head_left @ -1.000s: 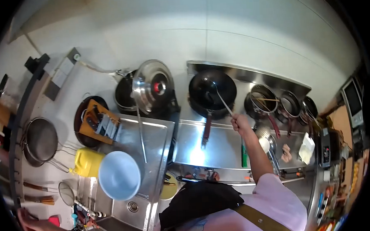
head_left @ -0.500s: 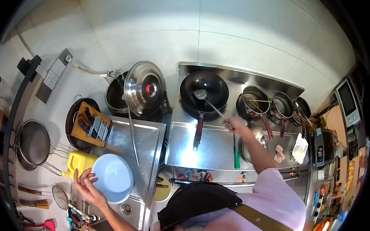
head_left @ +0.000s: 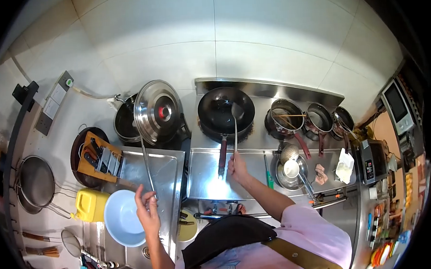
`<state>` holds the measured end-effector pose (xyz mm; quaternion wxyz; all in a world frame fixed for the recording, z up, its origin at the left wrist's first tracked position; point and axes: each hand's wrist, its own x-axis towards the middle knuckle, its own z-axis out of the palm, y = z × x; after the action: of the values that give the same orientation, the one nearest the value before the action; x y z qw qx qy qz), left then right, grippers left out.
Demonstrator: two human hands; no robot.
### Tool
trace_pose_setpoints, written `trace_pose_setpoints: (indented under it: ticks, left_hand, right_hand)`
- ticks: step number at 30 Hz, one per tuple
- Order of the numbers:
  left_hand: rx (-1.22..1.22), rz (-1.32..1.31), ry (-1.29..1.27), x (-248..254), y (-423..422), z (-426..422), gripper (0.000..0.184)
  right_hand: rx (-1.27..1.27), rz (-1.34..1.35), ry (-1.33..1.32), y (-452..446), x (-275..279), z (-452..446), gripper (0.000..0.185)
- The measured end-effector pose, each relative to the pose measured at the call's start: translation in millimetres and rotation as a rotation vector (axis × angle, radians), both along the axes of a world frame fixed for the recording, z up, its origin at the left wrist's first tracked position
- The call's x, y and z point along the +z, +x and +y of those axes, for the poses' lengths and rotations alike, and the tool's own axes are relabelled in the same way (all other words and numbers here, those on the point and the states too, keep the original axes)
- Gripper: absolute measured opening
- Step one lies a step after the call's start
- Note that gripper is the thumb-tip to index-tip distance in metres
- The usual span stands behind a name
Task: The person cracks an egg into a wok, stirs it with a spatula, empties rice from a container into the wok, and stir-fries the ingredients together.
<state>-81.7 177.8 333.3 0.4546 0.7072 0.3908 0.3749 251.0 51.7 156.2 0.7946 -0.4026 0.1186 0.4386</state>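
Note:
My right hand (head_left: 237,167) is closed around the handle of a metal wok spatula (head_left: 235,131). The spatula's head lies inside a dark wok (head_left: 215,119), at its right side. The wok sits on the stove, its reddish-brown handle (head_left: 223,156) just left of my right hand. Over the sink counter, my left hand (head_left: 149,215) is raised with its fingers apart and holds nothing. It overlaps the right rim of a light blue basin (head_left: 120,219), close to the lower end of a long metal spout (head_left: 147,168). Whether the fingers touch that spout I cannot tell.
A yellow jug (head_left: 91,206) stands left of the basin, below a knife block (head_left: 101,157). A lidded pot (head_left: 127,120) is left of the wok. Several saucepans (head_left: 284,116) line the stove's right side; a perforated ladle (head_left: 289,153) rests in a metal bowl (head_left: 280,177).
My left hand has moved right and down, from the basin's left side to its right rim. My right hand has moved left and down; the spatula turned more upright, its head now at the wok's right side.

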Motion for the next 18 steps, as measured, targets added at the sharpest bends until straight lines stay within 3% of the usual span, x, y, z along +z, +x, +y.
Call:
trace_pose_setpoints:
  ticks: [3, 6, 7, 10, 12, 14, 18]
  left_hand:
    - [-0.066, 0.027, -0.056, -14, 10, -3, 0.046]
    - [-0.129, 0.068, -0.031, -42, 19, 1, 0.045]
    - [-0.148, 0.145, -0.042, -45, 23, 0, 0.043]
    - [-0.292, 0.311, -0.061, -73, 37, -7, 0.04]
    - [-0.436, 0.514, -0.102, -100, 43, -13, 0.043]
    - [-0.588, 0.485, -0.068, -139, 45, -22, 0.046]
    - [-0.686, 0.587, -0.131, -127, 54, -49, 0.05]
  right_hand:
    - [0.17, 0.118, -0.038, -33, 70, -32, 0.032]
    - [0.268, 0.04, -0.171, -4, 76, -52, 0.027]
    - [0.301, -0.029, -0.212, 17, 65, -58, 0.025]
    - [0.425, -0.332, -0.516, 74, 87, -71, 0.023]
    - [0.512, -0.457, -0.569, 114, 108, -84, 0.019]
    - [0.638, -0.56, -0.661, 139, 149, -90, 0.016]
    - [0.848, -0.714, -0.893, 172, 186, -84, 0.019]
